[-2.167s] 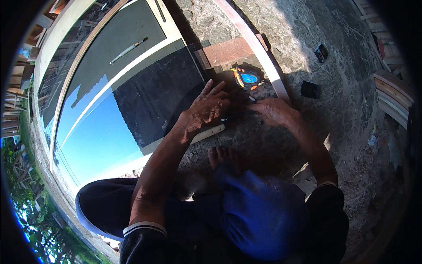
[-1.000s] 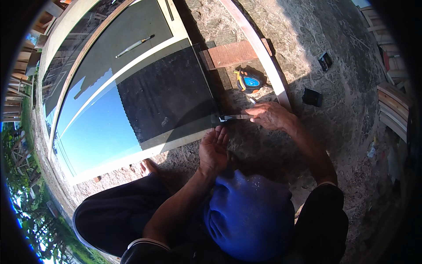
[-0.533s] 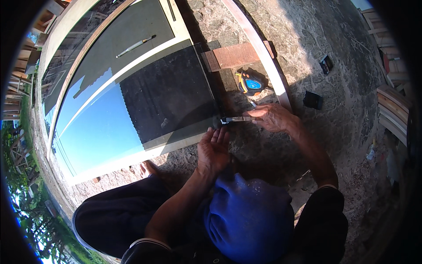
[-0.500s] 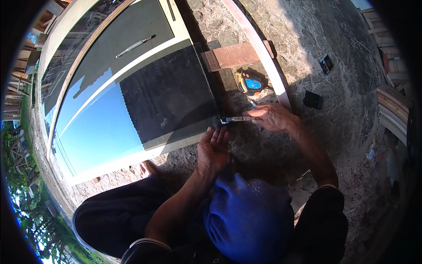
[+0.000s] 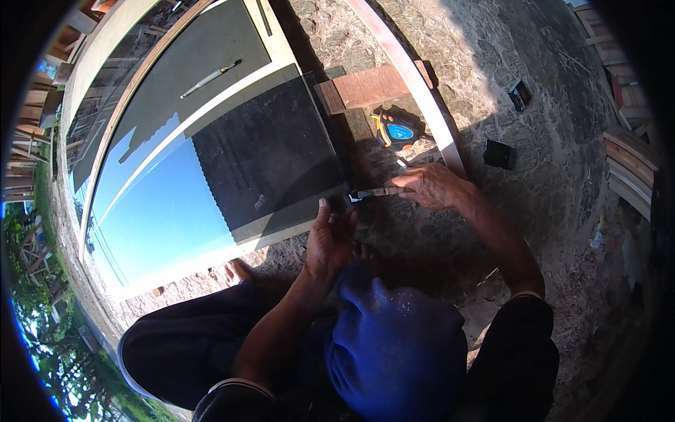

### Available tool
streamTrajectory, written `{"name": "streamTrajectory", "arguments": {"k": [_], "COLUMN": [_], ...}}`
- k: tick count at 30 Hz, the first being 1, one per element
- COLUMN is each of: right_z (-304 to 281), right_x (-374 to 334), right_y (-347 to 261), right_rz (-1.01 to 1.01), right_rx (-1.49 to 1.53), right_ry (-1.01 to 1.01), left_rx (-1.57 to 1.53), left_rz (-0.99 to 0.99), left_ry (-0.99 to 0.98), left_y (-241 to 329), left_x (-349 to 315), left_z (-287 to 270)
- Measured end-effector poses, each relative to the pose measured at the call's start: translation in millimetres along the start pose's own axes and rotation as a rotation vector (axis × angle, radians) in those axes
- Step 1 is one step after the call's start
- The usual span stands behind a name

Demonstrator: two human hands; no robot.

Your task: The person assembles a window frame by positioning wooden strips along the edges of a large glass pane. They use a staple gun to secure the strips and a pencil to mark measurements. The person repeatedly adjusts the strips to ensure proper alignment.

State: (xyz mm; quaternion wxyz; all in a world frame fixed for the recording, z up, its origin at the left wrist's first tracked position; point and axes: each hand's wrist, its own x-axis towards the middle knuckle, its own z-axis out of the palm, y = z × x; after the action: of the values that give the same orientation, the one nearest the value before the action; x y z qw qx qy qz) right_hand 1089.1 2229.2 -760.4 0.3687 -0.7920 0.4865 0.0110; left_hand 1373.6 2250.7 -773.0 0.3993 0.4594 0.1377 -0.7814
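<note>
A glass pane (image 5: 271,155), reflecting sky and a dark wavy-edged shape, lies over a pale wooden frame (image 5: 285,50). My right hand (image 5: 436,186) is closed round a slim tool (image 5: 380,191), its bright metal tip pointing left at the pane's near right corner. Whether the tip touches the glass, I cannot tell. My left hand (image 5: 330,243) is palm up at that corner, thumb raised by the pane's edge and fingers loosely bent, close to the tool's tip. It grips nothing I can see. A blue and black tape measure (image 5: 399,131) rests beyond my right hand.
On the pane's far part lies a slim pen-like tool (image 5: 209,79) with a dark tip. A reddish wood block (image 5: 365,89) meets a curved-looking pale strip (image 5: 415,77) on the rough ground. Two small black objects (image 5: 499,154) (image 5: 519,96) lie to the right. Planks (image 5: 629,172) are stacked at far right.
My left hand has shifted slightly left and down, its thumb now standing apart from the fingers. The right hand keeps the tool at the corner. The whole view has moved a little.
</note>
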Motion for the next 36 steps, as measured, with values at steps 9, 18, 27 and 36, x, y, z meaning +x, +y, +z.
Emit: {"name": "streamTrajectory", "arguments": {"k": [9, 18, 27, 36], "right_z": [-3, -2, 0, -24], "right_x": [3, 2, 3, -11], "right_y": [0, 2, 12, 17], "right_rz": [0.009, -0.029, -0.075, 0.046], "right_rx": [-0.020, 0.002, -0.050, -0.041], "right_ry": [-0.059, -0.009, 0.018, 0.100], "left_rx": [-0.020, 0.023, 0.022, 0.069], "left_rz": [-0.052, -0.039, -0.045, 0.006], "left_ry": [-0.061, -0.149, -0.152, -0.091], "left_y": [4, 5, 7, 7], "left_x": [7, 7, 5, 7], "left_z": [-11, -14, -11, -6]}}
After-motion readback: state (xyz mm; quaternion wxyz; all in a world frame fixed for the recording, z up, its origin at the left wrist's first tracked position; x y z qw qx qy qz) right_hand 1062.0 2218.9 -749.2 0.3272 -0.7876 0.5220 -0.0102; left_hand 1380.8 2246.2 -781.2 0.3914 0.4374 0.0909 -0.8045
